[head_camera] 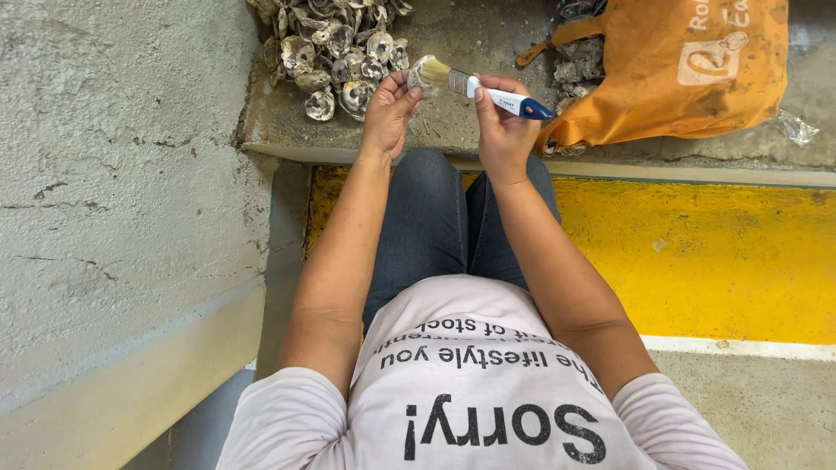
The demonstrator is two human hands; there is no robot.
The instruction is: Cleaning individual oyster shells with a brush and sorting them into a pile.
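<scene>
My right hand [498,122] grips a paintbrush [475,87] with a blue and white handle and pale bristles. The bristles point left and rest against a small greyish shell [418,79] pinched in the fingers of my left hand [387,109]. Both hands are held up over my knees, in front of a concrete step. A heap of several grey oyster shells [335,48] lies on that step just beyond my left hand.
An orange cloth bag [688,70] with more shells at its mouth lies on the step at the right. A rough concrete wall [113,174] rises at the left. A yellow painted strip [705,252] runs under my legs to the right.
</scene>
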